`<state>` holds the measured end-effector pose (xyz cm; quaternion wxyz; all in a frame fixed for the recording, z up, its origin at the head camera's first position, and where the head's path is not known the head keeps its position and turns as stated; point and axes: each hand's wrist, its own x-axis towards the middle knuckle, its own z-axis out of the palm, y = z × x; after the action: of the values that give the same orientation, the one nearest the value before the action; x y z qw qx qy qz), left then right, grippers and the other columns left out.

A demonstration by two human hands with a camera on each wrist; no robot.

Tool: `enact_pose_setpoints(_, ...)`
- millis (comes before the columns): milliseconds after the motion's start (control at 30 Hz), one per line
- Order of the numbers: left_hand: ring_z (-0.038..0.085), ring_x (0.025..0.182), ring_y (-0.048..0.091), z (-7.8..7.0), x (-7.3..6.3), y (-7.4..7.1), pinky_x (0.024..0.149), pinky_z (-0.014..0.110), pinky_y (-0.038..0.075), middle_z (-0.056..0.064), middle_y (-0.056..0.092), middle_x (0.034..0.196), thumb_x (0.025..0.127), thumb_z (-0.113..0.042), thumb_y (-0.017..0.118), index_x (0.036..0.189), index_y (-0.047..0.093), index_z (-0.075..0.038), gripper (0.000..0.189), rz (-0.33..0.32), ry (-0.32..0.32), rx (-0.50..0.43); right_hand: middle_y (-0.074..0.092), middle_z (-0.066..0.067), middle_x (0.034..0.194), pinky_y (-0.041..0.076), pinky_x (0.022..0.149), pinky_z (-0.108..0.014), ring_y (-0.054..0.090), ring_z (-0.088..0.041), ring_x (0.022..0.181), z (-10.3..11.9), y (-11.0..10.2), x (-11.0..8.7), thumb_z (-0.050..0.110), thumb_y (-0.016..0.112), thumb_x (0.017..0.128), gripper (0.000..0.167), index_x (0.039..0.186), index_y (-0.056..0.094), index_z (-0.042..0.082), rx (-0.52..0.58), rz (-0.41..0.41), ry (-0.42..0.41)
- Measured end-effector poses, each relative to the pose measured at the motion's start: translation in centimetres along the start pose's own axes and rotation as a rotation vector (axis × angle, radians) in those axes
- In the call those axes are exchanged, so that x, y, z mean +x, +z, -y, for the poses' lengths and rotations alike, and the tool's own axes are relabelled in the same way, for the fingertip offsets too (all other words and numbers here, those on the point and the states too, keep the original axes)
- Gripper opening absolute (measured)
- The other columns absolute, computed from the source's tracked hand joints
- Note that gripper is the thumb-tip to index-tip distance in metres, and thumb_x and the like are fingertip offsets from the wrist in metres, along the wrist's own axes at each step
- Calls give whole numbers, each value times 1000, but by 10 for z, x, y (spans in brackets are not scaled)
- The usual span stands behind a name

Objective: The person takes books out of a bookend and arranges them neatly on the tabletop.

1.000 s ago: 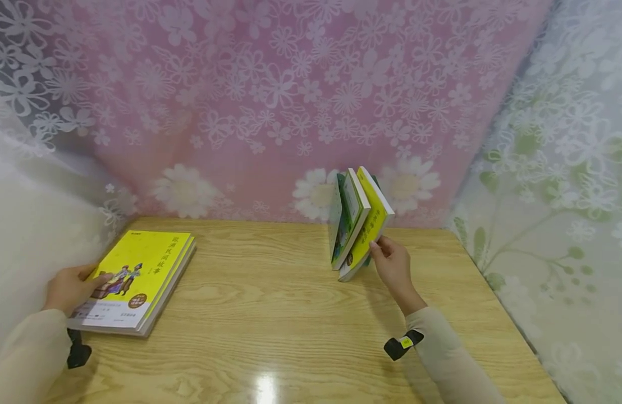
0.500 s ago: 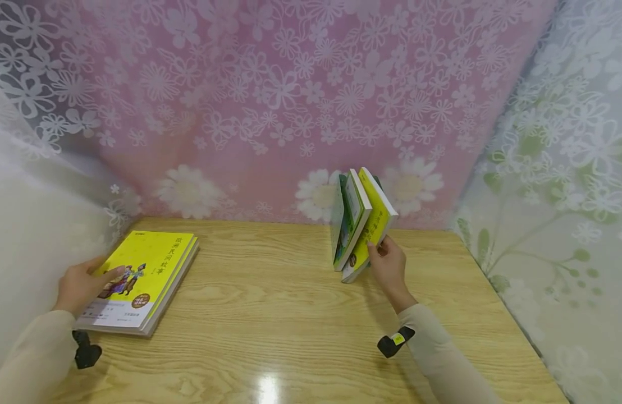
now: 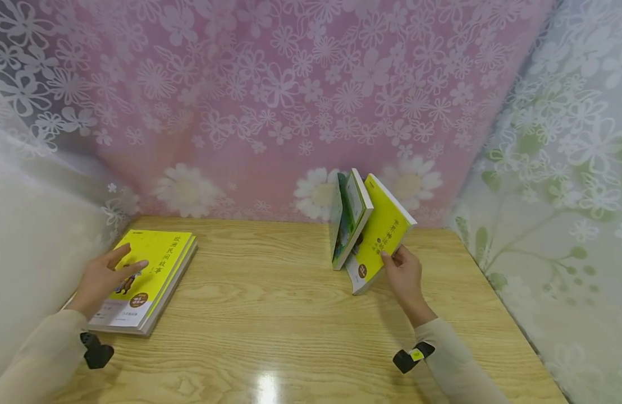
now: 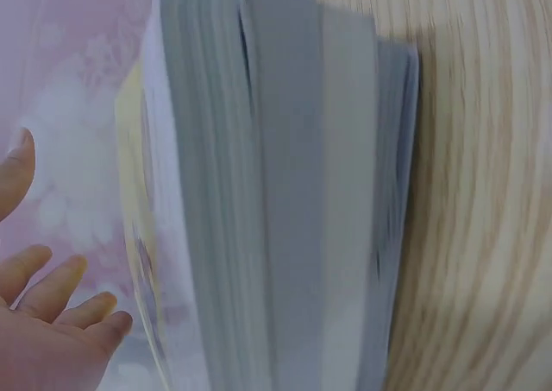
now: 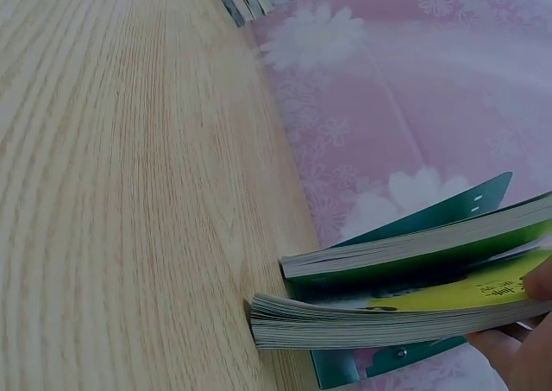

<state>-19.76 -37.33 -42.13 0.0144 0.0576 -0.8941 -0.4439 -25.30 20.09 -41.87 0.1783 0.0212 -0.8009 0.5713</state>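
Observation:
My right hand pinches the side edge of a yellow paperback book. The book leans to the right, its lower corner at the table, fanning away from a green book on its left. A green metal bookend shows behind these two in the right wrist view. On the left, my left hand hovers over a stack of books, fingers spread, holding nothing. A yellow book with cartoon figures and a white lower band tops that stack. The left wrist view shows its page edges beside the spread fingers.
The wood-grain table lies between the stack and the upright books. A pink flowered cloth hangs along the back edge. Pale flowered cloth borders the right side, and a whitish cloth the left.
My left hand has lifted off the stack's top cover and shifted right. With my right hand, the yellow paperback has swung rightward, away from the green book, showing more of its cover.

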Motion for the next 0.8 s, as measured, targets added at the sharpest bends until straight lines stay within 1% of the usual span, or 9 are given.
enact_pose_setpoints(167,57,136,13,-11,1,12,100,71,24,26,9,156,94,-46,57,154,6,-5,88,45,37,-27,63,-27,115,56,75,-23,68,-21,92,-4,-10,-4,4,54,97,29,123,56,-8,21,5,37)
enact_pose_setpoints(200,56,136,14,-13,1,14,102,73,17,25,8,156,94,-48,57,154,5,-8,89,50,29,-17,63,-27,115,56,75,-22,68,-19,92,-4,-12,-5,4,53,97,29,123,55,-9,19,6,42)
enact_pose_setpoints(400,55,137,12,-27,1,29,103,73,15,20,8,158,92,-48,59,155,5,-14,90,93,57,-29,63,-26,113,56,74,-22,67,-10,87,-4,-24,-12,3,52,98,28,122,55,-9,16,13,42)
enact_pose_setpoints(500,54,138,13,-34,0,37,90,62,42,18,9,159,92,-45,61,155,6,-16,89,114,87,-60,62,-28,113,56,74,-21,67,-8,85,-2,-29,-17,2,52,97,27,122,54,-10,16,17,38)
enact_pose_setpoints(533,52,138,18,-36,0,40,77,58,48,18,10,159,92,-45,61,155,6,-16,88,118,92,-68,62,-29,113,56,74,-21,67,-7,84,-2,-31,-18,2,52,97,28,122,54,-11,15,15,39)
enact_pose_setpoints(600,52,138,19,-40,-2,44,76,58,48,17,11,159,92,-43,62,155,8,-17,87,124,109,-75,62,-30,114,56,74,-21,66,-6,84,-2,-35,-21,1,52,97,28,122,54,-11,10,15,41)
enact_pose_setpoints(667,50,139,19,-44,-3,49,79,58,48,16,12,159,92,-42,62,155,10,-18,85,135,128,-88,61,-30,115,55,74,-20,66,-4,83,-2,-38,-24,1,52,97,28,122,54,-11,4,12,48)
enact_pose_setpoints(733,50,140,16,-47,-3,53,101,65,32,16,12,159,93,-39,62,155,12,-17,83,145,153,-92,61,-30,116,55,73,-19,65,-3,83,-2,-42,-27,1,52,97,28,123,54,-11,2,5,57)
enact_pose_setpoints(800,49,141,12,-51,-3,57,107,66,20,16,12,159,93,-38,62,155,14,-16,81,155,174,-99,61,-30,116,55,73,-19,65,-2,82,-2,-46,-30,1,52,97,29,123,54,-10,5,-2,61)
